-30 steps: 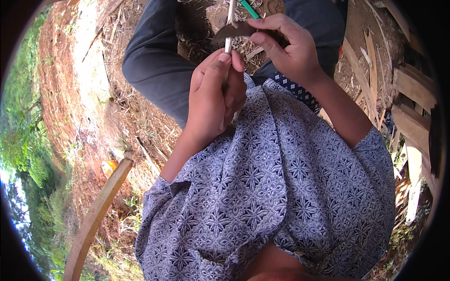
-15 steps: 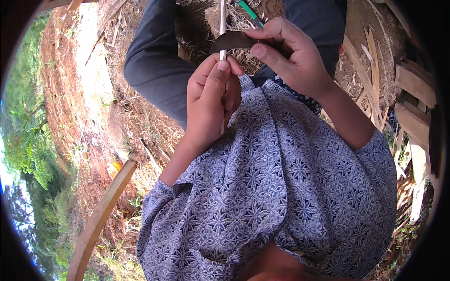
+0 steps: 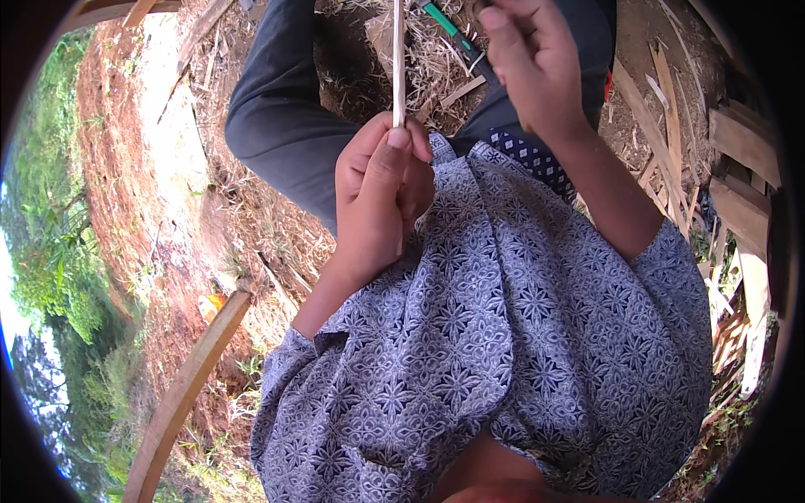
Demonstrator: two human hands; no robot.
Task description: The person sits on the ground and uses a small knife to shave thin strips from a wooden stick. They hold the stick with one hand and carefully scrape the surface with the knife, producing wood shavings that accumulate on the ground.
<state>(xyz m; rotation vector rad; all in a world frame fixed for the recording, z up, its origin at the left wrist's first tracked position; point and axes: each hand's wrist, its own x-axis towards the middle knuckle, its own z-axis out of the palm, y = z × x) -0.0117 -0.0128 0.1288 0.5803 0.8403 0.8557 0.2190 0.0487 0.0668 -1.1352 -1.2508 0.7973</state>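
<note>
My left hand (image 3: 381, 197) is closed around the lower end of a thin pale bamboo strip (image 3: 399, 59) that rises straight up past the top edge, thumb pressed along it. My right hand (image 3: 528, 67) is higher and to the right of the strip, its fingers curled on a dark knife (image 3: 481, 7) that the top edge almost wholly cuts off. Both hands work over my lap, which is covered by a blue-and-white patterned garment (image 3: 520, 335). My dark trouser leg (image 3: 285, 126) bends behind the left hand.
A green-handled tool (image 3: 449, 29) lies on straw and shavings near the strip. Wooden planks and offcuts (image 3: 742, 184) pile up at the right. A curved wooden slat (image 3: 184, 394) crosses the lower left over red soil (image 3: 126, 168), with green bushes beyond.
My right hand has slid upward along the strip with the knife, so the blade is now nearly out of view. The left hand keeps its hold on the strip.
</note>
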